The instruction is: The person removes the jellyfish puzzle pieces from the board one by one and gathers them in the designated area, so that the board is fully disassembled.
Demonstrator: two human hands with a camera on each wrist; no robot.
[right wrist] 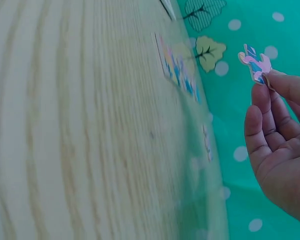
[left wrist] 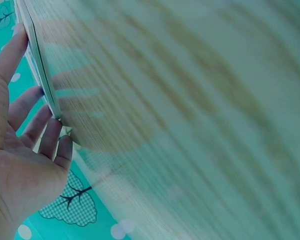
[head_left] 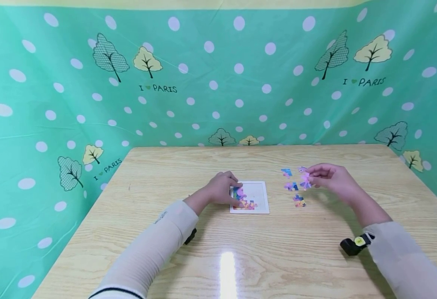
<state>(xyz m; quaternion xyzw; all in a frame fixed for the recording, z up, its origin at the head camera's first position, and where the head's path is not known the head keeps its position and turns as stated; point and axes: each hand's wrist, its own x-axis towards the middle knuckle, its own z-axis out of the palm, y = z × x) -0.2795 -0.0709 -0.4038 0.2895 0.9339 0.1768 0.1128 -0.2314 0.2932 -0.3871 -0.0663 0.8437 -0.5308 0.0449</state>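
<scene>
My left hand point(head_left: 222, 189) rests at the left side of a white puzzle tray point(head_left: 264, 197), with its thumb and fingertips touching it. Joined jigsaw pieces point(head_left: 249, 205) fill the tray's left and lower parts, partly covered by that hand. In the left wrist view the tray point(left wrist: 37, 55) shows edge-on against the fingers. To the right of the tray, my right hand point(head_left: 332, 178) pinches a pink and blue jigsaw piece point(right wrist: 257, 64) between thumb and fingers, raised off the table in the right wrist view.
Loose jigsaw pieces lie between the tray and my right hand: one at the back point(head_left: 286, 172), a middle piece point(head_left: 291, 186) and a front piece point(head_left: 299, 201). The wooden table point(head_left: 270, 241) meets a green dotted cloth point(head_left: 240, 91) behind.
</scene>
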